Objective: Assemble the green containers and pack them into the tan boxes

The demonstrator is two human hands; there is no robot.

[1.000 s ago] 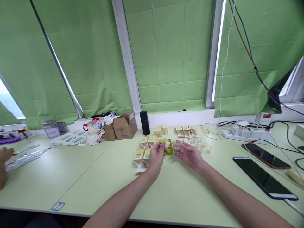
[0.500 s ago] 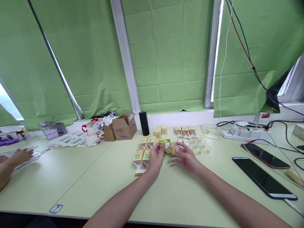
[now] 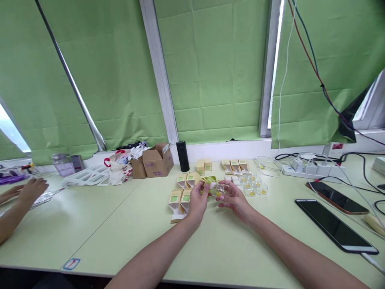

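My left hand (image 3: 197, 201) is closed on a small white piece (image 3: 212, 185), pinched between thumb and fingertips. My right hand (image 3: 236, 201) grips a small clear plastic container (image 3: 219, 190) with a yellow spot in it, right beside the white piece. A green object (image 3: 209, 178) shows just behind my fingers, mostly hidden. To the right of my right hand stand several similar clear containers (image 3: 252, 187) with yellow centres. Small white pieces (image 3: 236, 180) lie between them and my hand. Several little kraft boxes with green labels (image 3: 175, 198) stand left of my left hand.
More kraft boxes (image 3: 235, 166) stand farther back, near a black cylinder (image 3: 182, 156) and a cardboard carton (image 3: 158, 161). Two phones (image 3: 333, 224) and a power strip (image 3: 314, 171) with cables lie at right. Another person's hands (image 3: 31, 192) handle flat clear plastic at far left.
The clear container in my right hand has turned and moved slightly down and left, closer to the white piece. The other person's hand at left has shifted to the right and up.
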